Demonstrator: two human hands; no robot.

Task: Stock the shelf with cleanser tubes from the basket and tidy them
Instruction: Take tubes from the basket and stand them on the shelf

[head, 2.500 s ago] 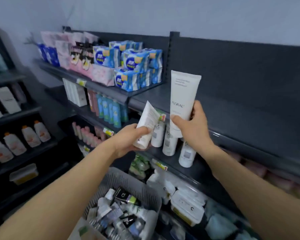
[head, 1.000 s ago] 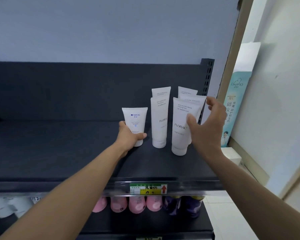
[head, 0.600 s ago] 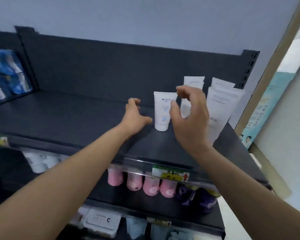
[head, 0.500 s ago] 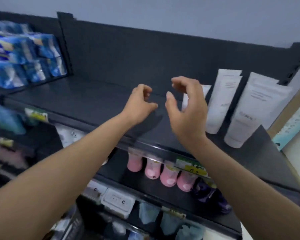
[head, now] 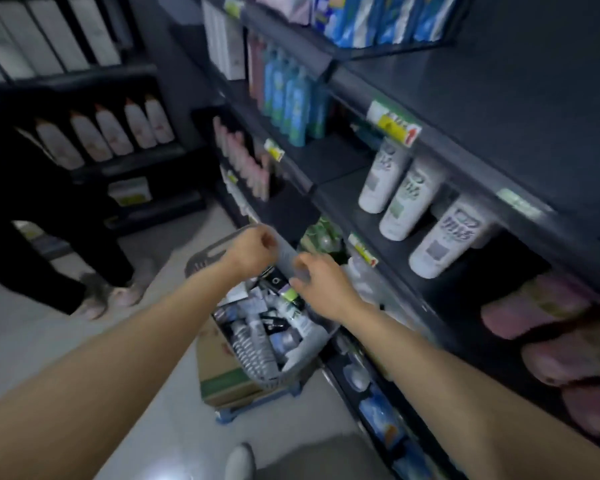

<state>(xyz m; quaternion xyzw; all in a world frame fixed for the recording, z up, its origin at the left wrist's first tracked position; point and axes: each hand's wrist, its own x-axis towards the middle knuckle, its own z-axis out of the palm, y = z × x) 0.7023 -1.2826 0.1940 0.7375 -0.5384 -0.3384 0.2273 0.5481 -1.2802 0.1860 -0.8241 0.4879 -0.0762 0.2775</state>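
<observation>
A grey perforated basket [head: 257, 362] stands on the floor beside the shelving, full of several mixed tubes and small bottles [head: 253, 327]. Both my hands hover over its far end. My left hand [head: 253, 251] is above the far rim with its fingers curled in, and I see nothing in it. My right hand [head: 321, 278] reaches down into the basket with bent fingers, its fingertips close to a green-capped tube [head: 291, 294]; the blur hides whether they touch. The dark top shelf [head: 499, 98] runs along the upper right; the stocked white tubes are out of view.
The basket rests on a cardboard box [head: 219, 368] over a blue stool [head: 229, 415]. White bottles [head: 406, 199] stand on the shelf below the top one, pink packs [head: 551, 313] lower right. A person in black [head: 49, 220] stands at left on the pale floor.
My view has swung from the top shelf down to the basket. Both hands left the shelf, holding nothing, and dropped over the basket; the two tubes stayed on the shelf.
</observation>
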